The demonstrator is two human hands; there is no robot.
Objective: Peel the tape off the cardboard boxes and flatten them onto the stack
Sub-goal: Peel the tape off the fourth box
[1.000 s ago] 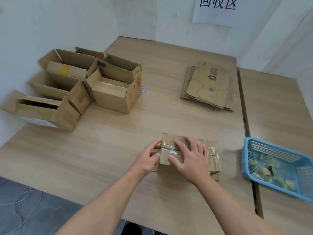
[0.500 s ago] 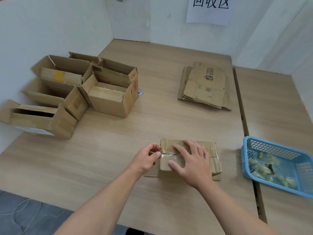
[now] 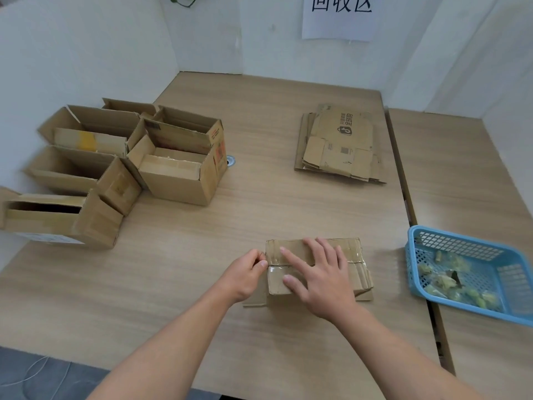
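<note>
Right hand (image 3: 323, 281) flat on box (image 3: 277, 286), left hand (image 3: 245, 272) (pinch grip) on tape (image 3: 275, 269).

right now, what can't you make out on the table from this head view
Head view only:
Tape: left grip fingertips hide whether its end is pinched.
Taped box top: middle covered by right grip.
Wall sign: cut by the top edge.
Blue basket contents: blurred, unidentifiable.

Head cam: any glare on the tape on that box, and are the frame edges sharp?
Head view: soft, even light, faint shadows; the clear tape shows a mild pale sheen across the taped box beside the left hand. Head view: centre sharp, open boxes at far left and blue basket slightly smeared; wide-angle bends the table edges.
</note>
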